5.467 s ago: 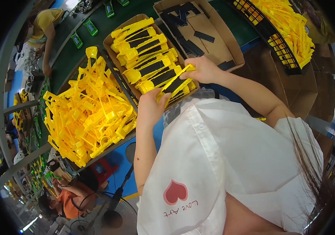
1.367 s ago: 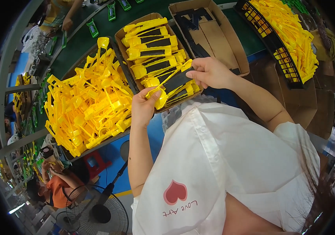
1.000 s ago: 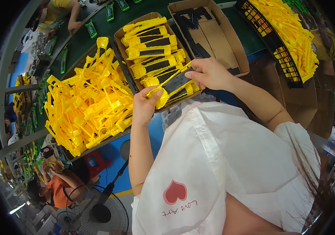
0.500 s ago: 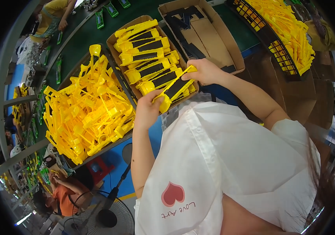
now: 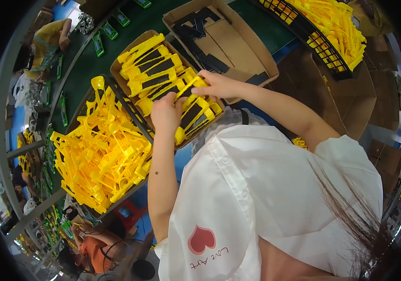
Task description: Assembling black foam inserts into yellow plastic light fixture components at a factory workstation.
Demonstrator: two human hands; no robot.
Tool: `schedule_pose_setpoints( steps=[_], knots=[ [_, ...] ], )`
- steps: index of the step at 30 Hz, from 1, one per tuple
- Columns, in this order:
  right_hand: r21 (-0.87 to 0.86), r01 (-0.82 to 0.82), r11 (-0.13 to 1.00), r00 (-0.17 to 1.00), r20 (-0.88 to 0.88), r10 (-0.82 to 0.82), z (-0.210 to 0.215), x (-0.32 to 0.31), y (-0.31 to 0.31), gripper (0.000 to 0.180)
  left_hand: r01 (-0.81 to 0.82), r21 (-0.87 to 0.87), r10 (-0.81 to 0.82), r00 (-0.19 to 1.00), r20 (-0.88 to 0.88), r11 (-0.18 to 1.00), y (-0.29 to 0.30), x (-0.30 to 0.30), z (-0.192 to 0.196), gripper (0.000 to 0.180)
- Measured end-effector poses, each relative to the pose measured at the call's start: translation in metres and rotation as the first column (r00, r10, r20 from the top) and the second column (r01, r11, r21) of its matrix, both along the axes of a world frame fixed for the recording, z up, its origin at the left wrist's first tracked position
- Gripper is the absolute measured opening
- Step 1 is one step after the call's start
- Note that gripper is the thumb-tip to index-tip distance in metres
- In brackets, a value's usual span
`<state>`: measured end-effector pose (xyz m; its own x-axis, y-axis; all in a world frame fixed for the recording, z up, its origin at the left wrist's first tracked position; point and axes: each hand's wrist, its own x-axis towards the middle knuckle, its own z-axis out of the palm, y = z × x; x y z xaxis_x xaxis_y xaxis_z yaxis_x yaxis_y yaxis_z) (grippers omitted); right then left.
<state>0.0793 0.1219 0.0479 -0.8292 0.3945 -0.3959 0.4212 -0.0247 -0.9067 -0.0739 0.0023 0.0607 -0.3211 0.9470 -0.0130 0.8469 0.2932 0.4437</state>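
Over an open cardboard box [image 5: 120, 83], my left hand [image 5: 165, 111] and my right hand [image 5: 214, 85] are closed on the two ends of a yellow plastic part [image 5: 190, 87]. Part of its length is covered by my fingers. In the box, several similar yellow parts with black strips [image 5: 156, 80] lie side by side in a slanting row. Some rest right under my hands, nearest my body.
Left of the box, loose yellow parts [image 5: 102, 154] are heaped high. A second cardboard box [image 5: 231, 37] behind holds flat black strips [image 5: 205, 58]. A black crate [image 5: 329, 49] of yellow pieces stands far right. Green items [image 5: 98, 44] lie on the green table. Other people work at left.
Both hands have moved left and slightly up, further over the box, with the yellow part. It was more plainly visible between them before. The whole view has shifted a little.
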Motion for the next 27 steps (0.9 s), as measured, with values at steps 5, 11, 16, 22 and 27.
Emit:
schedule_pose_setpoints(
  steps=[5, 11, 16, 22, 27],
  knots=[
    [0.746, 0.186, 0.639, 0.860, 0.191, -0.474, -0.070, 0.015, 0.068, 0.041, 0.072, -0.037, -0.080, 0.889, -0.451, 0.997, -0.001, 0.001, -0.007, 0.062],
    [0.707, 0.033, 0.707, 0.879, 0.316, -0.357, -0.096, 0.032, 0.068, 0.040, 0.142, -0.081, -0.158, 0.952, -0.260, 0.987, -0.017, 0.028, -0.040, 0.060],
    [0.544, 0.439, 0.715, 0.814, 0.097, -0.573, -0.097, 0.039, 0.081, 0.033, 0.067, 0.029, -0.057, 0.967, -0.250, 0.997, -0.001, 0.029, -0.049, 0.066],
    [0.322, 0.472, 0.821, 0.861, 0.030, -0.507, -0.076, 0.078, 0.090, 0.023, -0.273, 0.489, 0.428, 0.872, -0.238, 0.828, -0.046, -0.053, 0.003, 0.027],
    [0.259, 0.420, 0.870, 0.898, 0.015, -0.439, -0.068, 0.073, 0.079, 0.019, -0.521, 0.014, 0.498, 0.807, -0.317, 0.854, -0.073, -0.136, 0.003, 0.031]
  ],
)
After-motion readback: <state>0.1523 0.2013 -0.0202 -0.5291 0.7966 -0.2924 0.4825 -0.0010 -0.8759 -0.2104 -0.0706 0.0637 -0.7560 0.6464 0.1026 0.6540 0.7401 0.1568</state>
